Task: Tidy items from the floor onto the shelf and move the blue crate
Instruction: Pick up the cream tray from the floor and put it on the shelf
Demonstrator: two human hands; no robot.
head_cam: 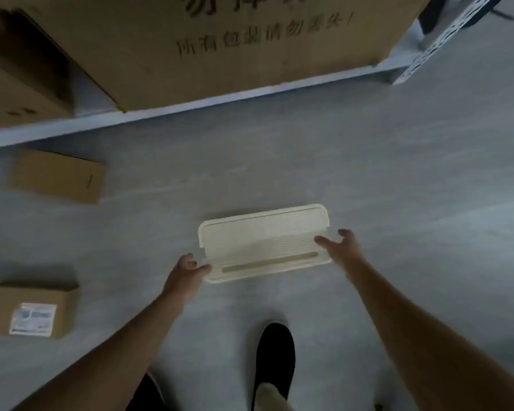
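A cream plastic panel with fine ribs and a long slot lies flat over the grey floor in the middle of the view. My left hand grips its near-left corner with thumb and fingers. My right hand is at its right end, fingers spread around the edge and touching it. Two small cardboard boxes lie on the floor to the left: a plain one near the shelf and one with a white label closer to me. The blue crate is not in view.
The lowest shelf's pale blue edge runs across the top, carrying a large printed carton and a smaller carton at left. A perforated shelf upright stands at the upper right. My black shoe is below the panel.
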